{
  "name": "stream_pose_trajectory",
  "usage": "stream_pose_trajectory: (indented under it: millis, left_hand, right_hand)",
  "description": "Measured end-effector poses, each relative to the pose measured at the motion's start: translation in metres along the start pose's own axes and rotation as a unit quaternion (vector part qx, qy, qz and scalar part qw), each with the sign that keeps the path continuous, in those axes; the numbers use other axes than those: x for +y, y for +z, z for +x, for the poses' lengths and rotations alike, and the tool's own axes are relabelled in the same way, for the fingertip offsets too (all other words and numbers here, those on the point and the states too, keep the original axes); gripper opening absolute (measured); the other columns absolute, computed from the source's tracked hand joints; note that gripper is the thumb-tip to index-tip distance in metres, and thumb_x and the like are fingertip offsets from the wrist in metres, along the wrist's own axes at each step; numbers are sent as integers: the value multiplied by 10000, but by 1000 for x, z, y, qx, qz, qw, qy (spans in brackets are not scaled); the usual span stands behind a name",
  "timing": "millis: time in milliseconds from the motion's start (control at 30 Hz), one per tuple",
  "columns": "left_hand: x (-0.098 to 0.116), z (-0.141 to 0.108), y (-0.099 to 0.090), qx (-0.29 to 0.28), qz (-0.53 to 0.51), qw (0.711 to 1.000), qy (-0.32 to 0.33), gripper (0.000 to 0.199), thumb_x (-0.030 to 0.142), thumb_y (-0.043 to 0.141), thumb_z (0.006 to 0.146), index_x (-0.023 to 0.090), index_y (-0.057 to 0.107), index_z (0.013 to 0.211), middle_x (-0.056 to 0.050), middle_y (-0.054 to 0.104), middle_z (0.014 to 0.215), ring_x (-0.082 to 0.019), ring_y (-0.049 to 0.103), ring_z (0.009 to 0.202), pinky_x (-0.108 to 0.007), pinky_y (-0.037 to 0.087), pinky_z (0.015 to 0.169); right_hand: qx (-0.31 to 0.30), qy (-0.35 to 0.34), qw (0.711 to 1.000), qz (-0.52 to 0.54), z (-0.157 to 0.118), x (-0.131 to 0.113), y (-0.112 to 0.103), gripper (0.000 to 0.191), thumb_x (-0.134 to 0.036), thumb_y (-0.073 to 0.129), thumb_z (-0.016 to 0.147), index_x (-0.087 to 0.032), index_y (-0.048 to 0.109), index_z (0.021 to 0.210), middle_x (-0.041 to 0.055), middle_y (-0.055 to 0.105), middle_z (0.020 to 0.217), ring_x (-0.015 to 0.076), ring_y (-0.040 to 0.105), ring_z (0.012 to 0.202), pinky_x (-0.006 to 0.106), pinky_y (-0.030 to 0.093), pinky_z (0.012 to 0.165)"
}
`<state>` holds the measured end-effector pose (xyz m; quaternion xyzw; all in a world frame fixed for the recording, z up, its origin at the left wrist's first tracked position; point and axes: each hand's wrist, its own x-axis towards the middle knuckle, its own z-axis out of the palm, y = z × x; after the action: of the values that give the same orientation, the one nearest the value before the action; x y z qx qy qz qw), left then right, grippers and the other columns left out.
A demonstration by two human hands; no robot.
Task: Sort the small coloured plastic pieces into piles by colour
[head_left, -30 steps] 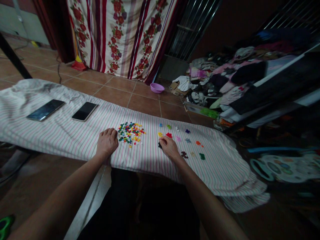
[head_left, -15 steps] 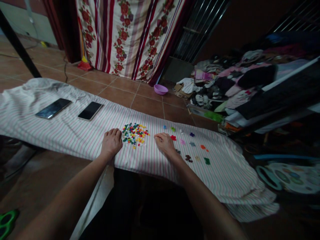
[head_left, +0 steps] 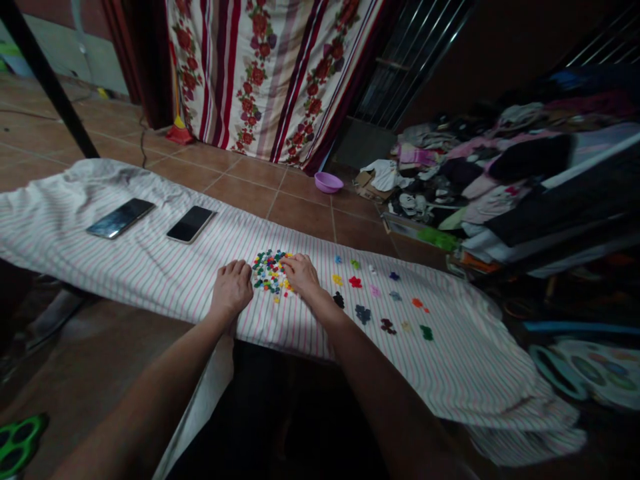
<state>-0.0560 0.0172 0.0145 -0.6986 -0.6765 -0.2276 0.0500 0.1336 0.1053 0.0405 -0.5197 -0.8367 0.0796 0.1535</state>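
Many tiny coloured pieces lie in a mixed pile (head_left: pixel 267 272) on the striped cloth (head_left: pixel 295 320). Against the pile's left edge rests my left hand (head_left: pixel 233 290), palm down, its fingers curled under; anything beneath them is hidden. From the right, my right hand (head_left: pixel 303 275) reaches onto the pile, fingertips pinched together among the pieces; what they grip is too small to make out. Small single-colour clusters lie farther right, among them yellow pieces (head_left: pixel 337 280), red pieces (head_left: pixel 355 283), black pieces (head_left: pixel 339 299), dark grey pieces (head_left: pixel 363 314), brown pieces (head_left: pixel 388 326) and green pieces (head_left: pixel 426 332).
Two dark-screened devices, a tablet (head_left: pixel 121 218) and a phone (head_left: pixel 191 224), lie left on the cloth. Beyond it, a purple basin (head_left: pixel 329 182) stands on the tiled floor near a floral curtain (head_left: pixel 270 80). Heaped clothes (head_left: pixel 450 167) fill the right background.
My right hand has moved left, from beside the red pieces onto the mixed pile. Yellow and black clusters it hid now show. My left hand stays at the pile's edge; the view has shifted slightly.
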Motion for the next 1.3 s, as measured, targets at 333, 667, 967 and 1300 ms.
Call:
stream_pose_trajectory:
  millis: [333, 667, 967, 1300]
  left_hand:
    - [1, 1, -1, -8, 8, 1000, -2, 233, 221, 397, 912, 199, 596, 1033, -118, 636, 1164, -283, 544, 1140, -456, 417, 918]
    - [1, 1, -3, -8, 6, 1000, 1, 239, 216, 396, 916, 192, 597, 1043, -120, 640, 1164, -284, 544, 1146, -453, 420, 915]
    - [1, 0, -1, 0, 4, 1000, 2, 235, 216, 395, 916, 202, 595, 1038, -116, 635, 1169, -279, 545, 1139, -455, 418, 914]
    - [-1, 0, 2, 4, 3, 1000, 1, 253, 225, 388, 917, 208, 594, 1063, -115, 631, 1217, -284, 532, 1176, -455, 409, 938]
  right_hand:
    - [-14, 10, 1000, 2, 17, -13, 8, 272, -216, 538, 928, -252, 767, 1070, 75, 661, 1018, 212, 529, 1021, 320, 403, 958]
    - [-36, 52, 998, -29, 34, -15, 8, 249, -215, 568, 901, -261, 782, 1021, 70, 690, 1006, 210, 555, 1017, 295, 411, 923]
    - [-18, 58, 998, -3, 35, -15, 9, 176, -217, 591, 878, -223, 759, 932, 63, 699, 975, 189, 576, 975, 281, 411, 893]
    - [66, 91, 973, 201, 22, 9, 18, 169, -198, 569, 803, -227, 713, 887, 2, 724, 829, 155, 668, 802, 263, 504, 767]
